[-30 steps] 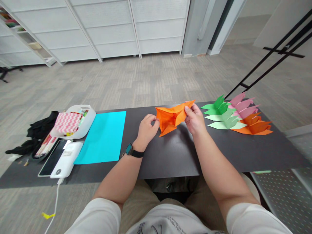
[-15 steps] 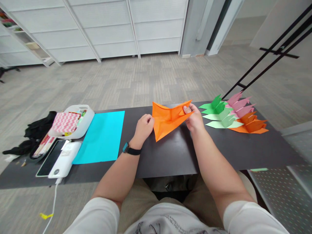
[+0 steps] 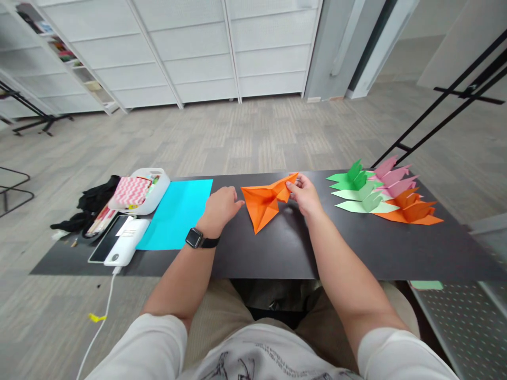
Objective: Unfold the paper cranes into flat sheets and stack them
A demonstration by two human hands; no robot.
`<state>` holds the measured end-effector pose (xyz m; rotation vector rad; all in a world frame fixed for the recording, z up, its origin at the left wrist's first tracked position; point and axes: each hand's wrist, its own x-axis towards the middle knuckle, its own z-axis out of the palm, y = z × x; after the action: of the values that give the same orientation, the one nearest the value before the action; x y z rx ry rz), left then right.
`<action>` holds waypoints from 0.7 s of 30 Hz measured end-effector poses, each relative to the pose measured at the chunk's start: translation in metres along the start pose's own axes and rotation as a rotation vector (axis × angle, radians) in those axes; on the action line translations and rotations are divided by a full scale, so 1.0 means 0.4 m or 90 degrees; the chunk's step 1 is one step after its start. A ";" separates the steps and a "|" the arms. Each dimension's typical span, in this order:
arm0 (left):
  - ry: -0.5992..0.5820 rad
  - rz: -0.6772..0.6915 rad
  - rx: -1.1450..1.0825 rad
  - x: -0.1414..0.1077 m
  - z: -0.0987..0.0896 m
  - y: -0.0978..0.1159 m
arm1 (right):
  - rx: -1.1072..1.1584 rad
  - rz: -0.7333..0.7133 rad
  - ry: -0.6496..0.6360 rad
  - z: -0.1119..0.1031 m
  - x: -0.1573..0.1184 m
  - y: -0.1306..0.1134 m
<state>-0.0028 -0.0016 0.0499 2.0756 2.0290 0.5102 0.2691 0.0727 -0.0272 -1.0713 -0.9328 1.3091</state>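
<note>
Pinched by its right-hand end between the thumb and fingers of my right hand (image 3: 306, 194) is a partly folded sheet of orange origami paper (image 3: 261, 203). Creases cross it, and its left part fans out into points above the dark table (image 3: 269, 258). My left hand (image 3: 221, 208), with a watch (image 3: 195, 238) on the wrist, is just left of the paper and apart from it. Its thumb stands away from the bent fingers, and nothing shows in it.
Folded paper shapes stand on the right: green (image 3: 356, 177), pale green (image 3: 368, 200), pink (image 3: 392, 174) and orange (image 3: 412, 208). At left lie a cyan sheet (image 3: 178, 214), a white basket (image 3: 160, 190), a phone (image 3: 106, 240) and a white power bank (image 3: 129, 243) with a cable.
My left hand has let go of the orange paper and moved left. The paper's right side has narrowed, gathered in my right hand. The view has shifted slightly left.
</note>
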 end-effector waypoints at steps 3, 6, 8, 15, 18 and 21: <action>0.077 0.095 -0.006 -0.060 -0.038 0.035 | -0.029 0.004 -0.037 0.020 -0.007 0.014; 0.043 0.190 -0.036 -0.095 -0.025 0.065 | -0.049 0.008 -0.086 0.031 -0.014 0.026; 0.006 0.207 -0.034 -0.103 0.010 0.072 | -0.067 0.011 -0.114 0.036 -0.020 0.032; -0.028 0.215 0.007 -0.101 0.135 0.064 | -0.261 -0.010 -0.139 0.034 -0.020 0.046; -0.027 0.246 0.008 -0.095 0.153 0.048 | -0.422 -0.122 -0.069 0.019 -0.016 0.028; -0.083 0.271 -0.005 -0.092 0.159 0.028 | -0.531 -0.316 0.042 0.008 -0.030 -0.013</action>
<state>0.0315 -0.0321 -0.0085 2.4721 1.5136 0.4313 0.2668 0.0611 -0.0208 -1.3611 -1.6341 0.4506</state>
